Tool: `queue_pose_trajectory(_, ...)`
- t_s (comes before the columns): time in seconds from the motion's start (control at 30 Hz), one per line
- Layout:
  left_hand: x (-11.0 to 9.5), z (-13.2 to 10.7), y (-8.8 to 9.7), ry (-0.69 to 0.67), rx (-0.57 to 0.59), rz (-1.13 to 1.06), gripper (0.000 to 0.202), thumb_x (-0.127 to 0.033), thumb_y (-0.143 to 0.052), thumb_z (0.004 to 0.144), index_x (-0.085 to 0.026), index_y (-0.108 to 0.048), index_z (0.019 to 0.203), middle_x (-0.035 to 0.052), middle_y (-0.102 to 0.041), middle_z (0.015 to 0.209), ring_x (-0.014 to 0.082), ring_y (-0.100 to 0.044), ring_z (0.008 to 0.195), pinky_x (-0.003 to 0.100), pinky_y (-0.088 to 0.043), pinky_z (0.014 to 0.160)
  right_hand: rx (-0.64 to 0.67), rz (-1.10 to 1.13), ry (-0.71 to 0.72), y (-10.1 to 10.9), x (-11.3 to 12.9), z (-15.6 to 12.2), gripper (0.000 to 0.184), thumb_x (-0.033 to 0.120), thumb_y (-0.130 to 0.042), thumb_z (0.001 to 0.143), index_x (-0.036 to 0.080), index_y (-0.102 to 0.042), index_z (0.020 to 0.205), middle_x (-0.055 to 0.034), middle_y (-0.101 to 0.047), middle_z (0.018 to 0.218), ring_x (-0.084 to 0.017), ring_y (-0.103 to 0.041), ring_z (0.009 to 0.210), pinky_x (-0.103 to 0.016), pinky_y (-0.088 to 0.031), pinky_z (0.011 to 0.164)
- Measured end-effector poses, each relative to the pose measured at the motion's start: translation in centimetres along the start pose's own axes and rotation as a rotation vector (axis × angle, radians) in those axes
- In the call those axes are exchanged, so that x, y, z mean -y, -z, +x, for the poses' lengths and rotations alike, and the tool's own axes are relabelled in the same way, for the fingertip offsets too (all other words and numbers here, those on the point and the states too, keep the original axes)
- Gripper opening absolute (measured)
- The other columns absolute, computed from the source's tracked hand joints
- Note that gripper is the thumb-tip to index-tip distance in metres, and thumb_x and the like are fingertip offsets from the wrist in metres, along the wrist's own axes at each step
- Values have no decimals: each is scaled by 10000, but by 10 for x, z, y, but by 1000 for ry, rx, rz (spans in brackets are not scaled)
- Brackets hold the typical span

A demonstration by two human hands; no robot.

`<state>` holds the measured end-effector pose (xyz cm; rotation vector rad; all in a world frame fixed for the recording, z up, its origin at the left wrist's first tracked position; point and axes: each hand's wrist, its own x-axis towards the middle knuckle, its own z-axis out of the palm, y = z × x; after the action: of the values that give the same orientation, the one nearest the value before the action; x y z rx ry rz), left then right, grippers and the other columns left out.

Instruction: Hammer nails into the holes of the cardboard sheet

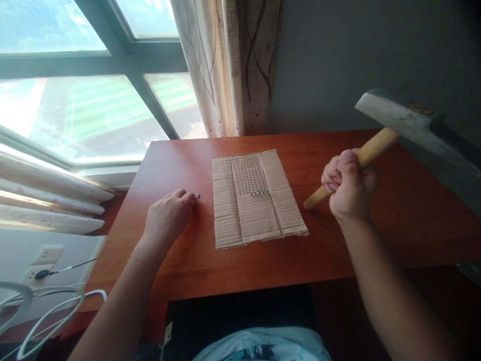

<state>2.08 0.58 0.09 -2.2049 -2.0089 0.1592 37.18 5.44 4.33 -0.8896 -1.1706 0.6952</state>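
My right hand (351,183) is wrapped round the wooden handle of a hammer (379,145), raised at the table's right side with its metal head up and to the right. My left hand (171,210) is closed on the table left of the cardboard. Small shiny metal pieces (197,196) show at its fingertips, too small to name surely. Between the hands lies a flat piece of corrugated cardboard (259,218). On it is a panel with rows of small holes (248,175). Several small metal pieces (260,192) sit along the panel's near edge.
The brown wooden table (195,271) stands against a grey wall (338,65). A window and a patterned curtain (225,65) are at the back left. White cables (56,313) and a wall socket (48,255) with a plug are at the lower left.
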Motion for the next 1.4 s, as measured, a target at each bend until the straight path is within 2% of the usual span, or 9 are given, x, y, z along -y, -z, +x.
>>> queue_pose_trajectory(0.47, 1, 0, 1, 37, 5, -29, 340, -345, -388, 986, -246, -701, 1074, 63, -703, 1074, 240, -679, 841, 315, -341, 547, 0, 85, 47, 2, -5, 1, 492, 437, -653, 887, 218, -339, 579, 85, -299, 468, -53, -268, 355, -234, -187, 340)
queue_pose_trajectory(0.6, 2, 1, -1, 16, 21, -25, 362, -346, -363, 992, -232, -707, 1003, 70, -705, 1028, 241, -677, 827, 306, -314, 538, 10, 93, 53, 2, -4, 0, 492, 445, -651, 888, 217, -343, 579, 84, -299, 467, -52, -270, 355, -231, -191, 340)
queue_pose_trajectory(0.8, 3, 6, 5, -16, 108, -29, 376, -347, -345, 977, -211, -691, 919, 81, -704, 977, 243, -679, 762, 304, -268, 508, 7, 79, 41, 2, -3, -2, 477, 436, -645, 893, 216, -348, 594, 88, -297, 470, -49, -274, 361, -226, -194, 348)
queue_pose_trajectory(0.9, 8, 10, 9, -46, 172, -75, 323, -342, -407, 938, -223, -704, 886, 75, -717, 966, 233, -671, 728, 296, -280, 504, 2, 68, 33, 2, -4, -3, 465, 431, -642, 896, 218, -350, 603, 88, -304, 474, -51, -280, 365, -230, -197, 351)
queue_pose_trajectory(1.0, 16, 11, 11, -93, 136, -258, 228, -343, -511, 886, -234, -705, 838, 45, -729, 887, 191, -639, 678, 270, -355, 527, 2, 73, 27, 2, -5, -3, 456, 423, -649, 891, 219, -351, 613, 91, -301, 474, -51, -276, 369, -229, -193, 355)
queue_pose_trajectory(1.1, 19, 8, 19, -139, 26, -651, 178, -361, -605, 851, -219, -712, 838, 19, -719, 786, 146, -605, 634, 245, -455, 584, 0, 86, 27, 2, -5, -4, 447, 409, -655, 889, 218, -355, 619, 92, -298, 475, -50, -270, 370, -230, -191, 360)
queue_pose_trajectory(1.17, 14, 6, 29, -105, -63, -930, 163, -360, -684, 809, -203, -714, 842, 17, -719, 776, 139, -620, 652, 241, -505, 622, 0, 94, 30, 3, -5, -4, 439, 400, -651, 893, 218, -359, 621, 92, -300, 475, -51, -270, 369, -231, -189, 359)
queue_pose_trajectory(1.3, -17, 8, 55, 2, -261, -1321, 187, -314, -782, 726, -184, -703, 835, 39, -729, 808, 162, -676, 742, 273, -569, 703, 4, 104, 30, 4, -4, -4, 437, 391, -647, 897, 217, -359, 618, 92, -303, 474, -50, -270, 364, -228, -186, 354)
queue_pose_trajectory(1.4, -47, 18, 63, -39, -261, -1399, 184, -300, -768, 742, -162, -702, 843, 59, -733, 810, 162, -679, 734, 264, -560, 662, 12, 102, 25, 4, -3, -4, 443, 394, -645, 898, 215, -359, 612, 91, -307, 469, -50, -272, 362, -227, -184, 351)
